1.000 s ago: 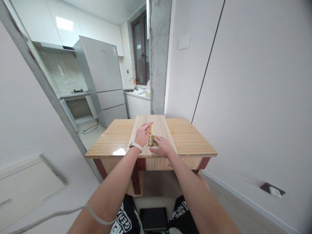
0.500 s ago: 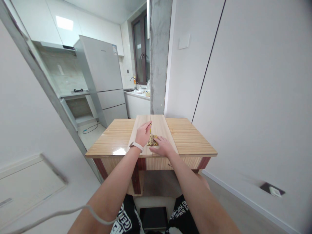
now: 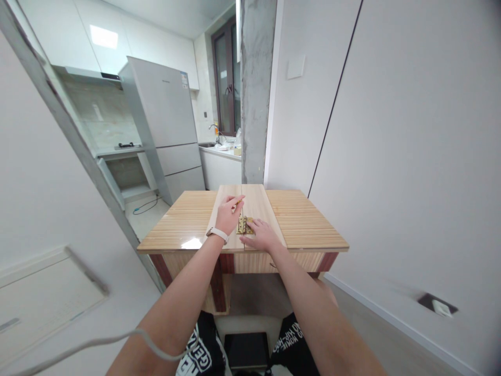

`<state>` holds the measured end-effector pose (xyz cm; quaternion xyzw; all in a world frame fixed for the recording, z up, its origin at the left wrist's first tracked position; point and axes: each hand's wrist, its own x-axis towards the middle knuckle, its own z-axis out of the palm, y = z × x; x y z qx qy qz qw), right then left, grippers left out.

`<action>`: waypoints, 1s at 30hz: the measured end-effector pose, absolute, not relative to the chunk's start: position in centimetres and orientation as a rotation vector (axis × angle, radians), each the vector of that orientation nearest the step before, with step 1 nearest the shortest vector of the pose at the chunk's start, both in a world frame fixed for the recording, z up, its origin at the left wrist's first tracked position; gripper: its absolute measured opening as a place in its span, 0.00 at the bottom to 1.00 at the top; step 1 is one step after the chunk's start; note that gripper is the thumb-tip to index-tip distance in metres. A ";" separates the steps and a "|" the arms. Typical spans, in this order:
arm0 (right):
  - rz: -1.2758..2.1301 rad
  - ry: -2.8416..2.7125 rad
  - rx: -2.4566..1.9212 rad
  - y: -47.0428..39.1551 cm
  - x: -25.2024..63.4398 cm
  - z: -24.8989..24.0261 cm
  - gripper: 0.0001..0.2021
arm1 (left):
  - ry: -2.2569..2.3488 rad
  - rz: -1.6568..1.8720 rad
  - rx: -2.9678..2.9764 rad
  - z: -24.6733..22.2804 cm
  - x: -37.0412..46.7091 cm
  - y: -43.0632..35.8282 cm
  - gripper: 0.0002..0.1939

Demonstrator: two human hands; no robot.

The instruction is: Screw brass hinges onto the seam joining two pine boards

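A brass hinge (image 3: 240, 225) lies spread across the seam between two pale boards (image 3: 256, 201) on the table. My right hand (image 3: 263, 235) rests flat by it, fingers stretched out, with fingertips on the hinge's right leaf. Just above and to the left, my left hand (image 3: 227, 211) is raised, its thumb and fingers pinching a small, slim yellow-and-dark thing (image 3: 238, 202). Most of that thing is covered by the fingers, so its kind is unclear. It is tilted and apart from the hinge. A pale watch band (image 3: 217, 234) circles the left wrist.
The boards sit on a striped wooden table (image 3: 309, 219) with a drawer front below. A grey cable (image 3: 117, 334) runs across at lower left. Beyond a doorway stand a fridge (image 3: 164, 115) and a sink counter (image 3: 223, 167). A white wall (image 3: 391, 156) rises at right.
The left hand has lifted slightly and turned. The slim thing in it, upright over the hinge before, is now tilted and clear of it. The right hand has stayed put.
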<state>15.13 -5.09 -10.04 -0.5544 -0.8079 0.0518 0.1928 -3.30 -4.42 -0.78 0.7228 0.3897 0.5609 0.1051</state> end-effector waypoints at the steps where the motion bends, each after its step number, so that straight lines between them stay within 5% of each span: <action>1: 0.141 -2.269 -1.550 -5.1 15.1 -10.0 0.46 | 1.132 1.647 2.138 -0.8 -3.3 -4.5 0.16; 30: 0.119 -2.272 -1.516 -5.0 15.2 -10.3 0.45 | 1.002 1.537 2.112 -0.6 -3.3 -4.4 0.18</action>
